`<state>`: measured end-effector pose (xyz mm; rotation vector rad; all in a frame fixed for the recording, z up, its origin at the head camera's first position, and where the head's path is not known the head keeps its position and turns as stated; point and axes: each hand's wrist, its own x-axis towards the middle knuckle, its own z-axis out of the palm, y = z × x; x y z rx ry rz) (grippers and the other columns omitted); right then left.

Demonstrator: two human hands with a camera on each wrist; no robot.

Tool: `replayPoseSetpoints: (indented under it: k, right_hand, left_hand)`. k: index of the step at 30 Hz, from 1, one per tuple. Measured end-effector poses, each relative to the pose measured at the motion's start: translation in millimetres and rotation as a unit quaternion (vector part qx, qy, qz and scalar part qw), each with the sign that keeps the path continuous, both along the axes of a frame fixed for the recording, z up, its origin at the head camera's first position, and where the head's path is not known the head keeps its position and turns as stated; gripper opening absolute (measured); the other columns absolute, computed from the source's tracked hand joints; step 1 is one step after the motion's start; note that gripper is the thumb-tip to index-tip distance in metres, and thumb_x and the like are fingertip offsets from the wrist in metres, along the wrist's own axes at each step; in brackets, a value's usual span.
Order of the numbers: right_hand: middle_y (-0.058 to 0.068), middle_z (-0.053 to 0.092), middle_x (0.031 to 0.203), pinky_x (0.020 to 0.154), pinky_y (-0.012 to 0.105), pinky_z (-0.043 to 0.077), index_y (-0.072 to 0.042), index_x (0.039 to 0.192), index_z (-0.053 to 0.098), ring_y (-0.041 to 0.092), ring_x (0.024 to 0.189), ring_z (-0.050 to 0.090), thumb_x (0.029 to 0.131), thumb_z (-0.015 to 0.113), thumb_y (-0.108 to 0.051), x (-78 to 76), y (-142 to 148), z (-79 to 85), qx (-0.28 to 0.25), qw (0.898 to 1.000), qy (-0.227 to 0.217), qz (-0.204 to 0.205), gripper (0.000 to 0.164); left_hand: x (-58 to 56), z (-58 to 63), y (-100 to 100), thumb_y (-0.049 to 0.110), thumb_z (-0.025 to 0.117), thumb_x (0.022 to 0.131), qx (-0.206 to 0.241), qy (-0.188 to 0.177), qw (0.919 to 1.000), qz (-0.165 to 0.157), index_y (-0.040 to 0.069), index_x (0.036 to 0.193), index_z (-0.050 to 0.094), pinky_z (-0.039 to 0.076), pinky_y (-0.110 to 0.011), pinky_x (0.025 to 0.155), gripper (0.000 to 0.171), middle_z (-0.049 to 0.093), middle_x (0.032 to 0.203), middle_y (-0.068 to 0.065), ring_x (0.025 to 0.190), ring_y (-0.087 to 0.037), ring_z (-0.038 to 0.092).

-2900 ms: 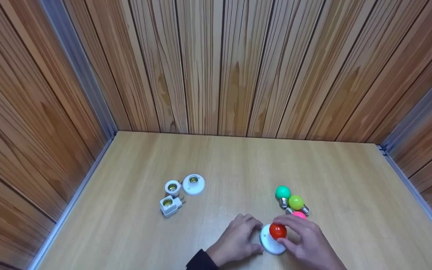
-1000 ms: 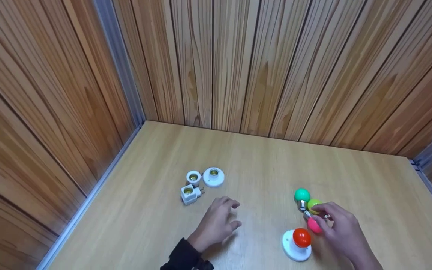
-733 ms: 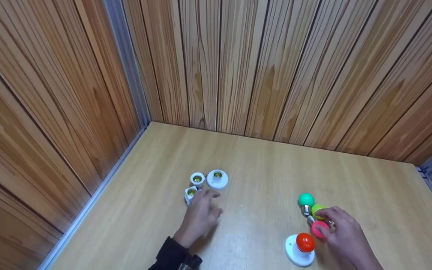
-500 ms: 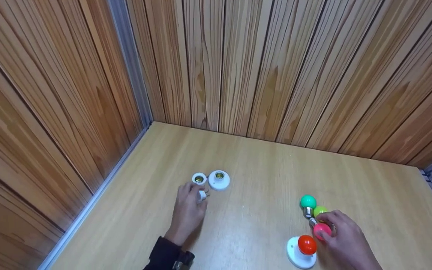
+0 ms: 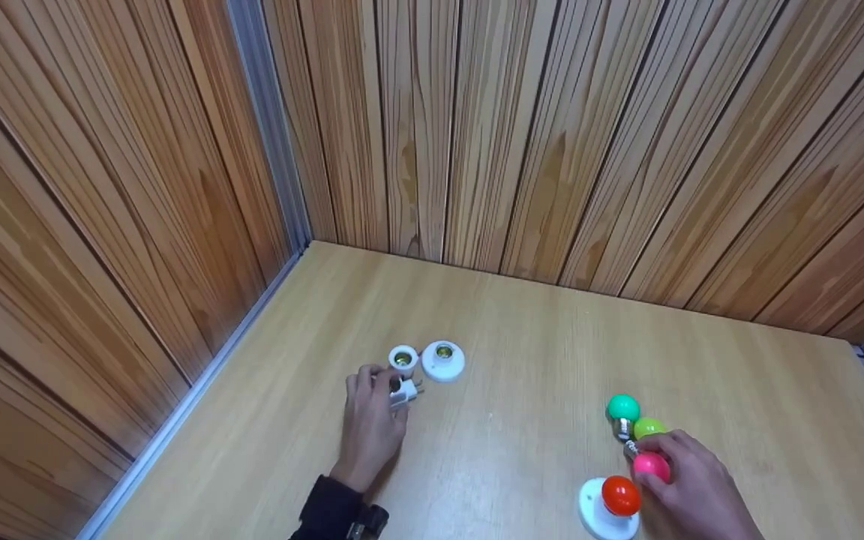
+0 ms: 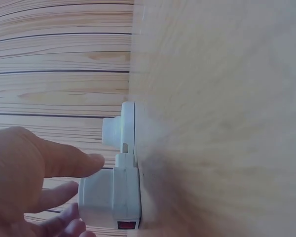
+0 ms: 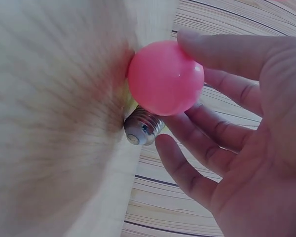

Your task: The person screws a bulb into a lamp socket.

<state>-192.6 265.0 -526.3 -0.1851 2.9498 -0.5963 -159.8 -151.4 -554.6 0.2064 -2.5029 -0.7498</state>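
Note:
My left hand (image 5: 368,429) grips a white plug-in bulb socket (image 5: 406,391) at the left, its two prongs pointing right. Thumb and fingers stand on either side of that socket (image 6: 102,197) in the left wrist view, where a red switch shows. At the right, my right hand (image 5: 698,480) pinches a pink light bulb (image 5: 652,466) between thumb and fingers. The right wrist view has the pink bulb (image 7: 165,78) close over the tabletop, a metal screw base below it. A red bulb (image 5: 621,495) stands in a round white lamp holder (image 5: 593,517) beside this hand.
Behind the pink bulb lie a green bulb (image 5: 623,407) and a yellow-green bulb (image 5: 649,428), partly covered by my hand. A small white socket (image 5: 403,359) and a round-based lamp holder (image 5: 443,367) stand beyond my left hand. Wood-panelled walls (image 5: 514,150) bound the table.
Both hands have left the red bulb and its holder. The left moved leftward and took hold of the plug-in socket; the right moved to the pink bulb. The head view has shifted.

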Motion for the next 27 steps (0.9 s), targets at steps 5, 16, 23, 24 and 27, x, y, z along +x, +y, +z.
replayPoseSetpoints:
  k: [5,16,23,24,27]
  right_hand:
    - [0.008,0.062,0.109,0.082,0.042,0.057,-0.012,0.115,0.068,0.022,0.096,0.057,0.075,0.085,-0.035,-0.3,1.8,-0.1,0.003,1.0,-0.022,-0.005,0.049]
    - [0.009,0.062,0.113,0.084,0.045,0.058,-0.016,0.116,0.068,0.022,0.098,0.058,0.073,0.087,-0.033,2.6,2.7,-2.4,-0.001,0.999,-0.036,-0.002,0.05]
    - [0.009,0.062,0.114,0.084,0.045,0.059,-0.016,0.117,0.068,0.022,0.1,0.058,0.071,0.088,-0.033,5.8,3.6,-3.4,-0.01,0.999,-0.039,-0.006,0.053]
    - [0.009,0.061,0.113,0.083,0.045,0.059,-0.016,0.117,0.068,0.023,0.1,0.058,0.07,0.088,-0.033,6.4,3.8,-3.4,-0.012,0.999,-0.04,-0.006,0.054]
    - [0.009,0.061,0.113,0.083,0.045,0.059,-0.016,0.118,0.068,0.023,0.1,0.058,0.071,0.088,-0.032,8.2,3.3,-3.9,-0.016,0.999,-0.036,-0.007,0.054]
  left_hand:
    - [-2.4,-0.1,-0.8,0.011,0.079,0.081,0.031,-0.043,0.9983,0.025,0.007,0.122,0.061,0.046,-0.03,0.079,0.045,0.055,0.119,-0.009,0.101,-0.02,0.049]
    - [-2.0,-0.5,-3.9,0.007,0.077,0.082,0.069,-0.088,0.9931,0.037,0.003,0.128,0.058,0.052,-0.036,0.09,0.05,0.057,0.116,-0.009,0.107,-0.023,0.055]
    - [-1.9,-1.7,-4.5,0.006,0.076,0.083,0.077,-0.091,0.9923,0.033,0.002,0.129,0.058,0.053,-0.038,0.09,0.05,0.062,0.117,-0.011,0.106,-0.024,0.058]
    - [-2.1,-1.9,-4.7,0.006,0.077,0.082,0.076,-0.089,0.9926,0.03,0.002,0.129,0.058,0.054,-0.038,0.09,0.05,0.063,0.116,-0.012,0.107,-0.025,0.058]
    - [-2.6,-2.3,-5.1,0.004,0.077,0.082,0.075,-0.081,0.9936,0.024,0.001,0.127,0.058,0.054,-0.039,0.09,0.049,0.063,0.115,-0.012,0.106,-0.026,0.059]
